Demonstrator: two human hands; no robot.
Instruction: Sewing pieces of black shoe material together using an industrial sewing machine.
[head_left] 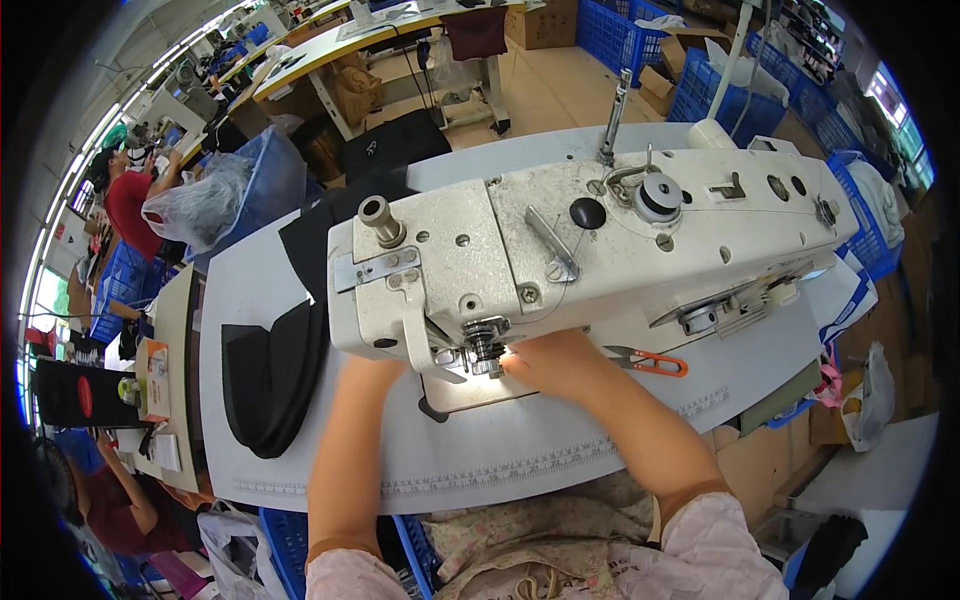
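Observation:
A white sewing machine (440, 250) stands in front of me, with its lit needle area (488, 362) between my two arms. My left hand (376, 372) reaches behind the machine head, which covers its fingers. Just right of the presser area is my right hand (548, 360), its back partly showing and its fingers mostly hidden by the machine. What either hand touches cannot be made out. Black cut fabric pieces (268, 385) lie stacked on the left of the table, and more black fabric (308, 240) runs behind the machine head.
Orange-handled scissors (650, 364) lie right of my right hand. A printed ruler strip (510, 468) follows the near edge of the pale table (450, 490). Beyond the left edge stands a blue crate (265, 190) with plastic bags. Co-workers (135, 205) sit farther left.

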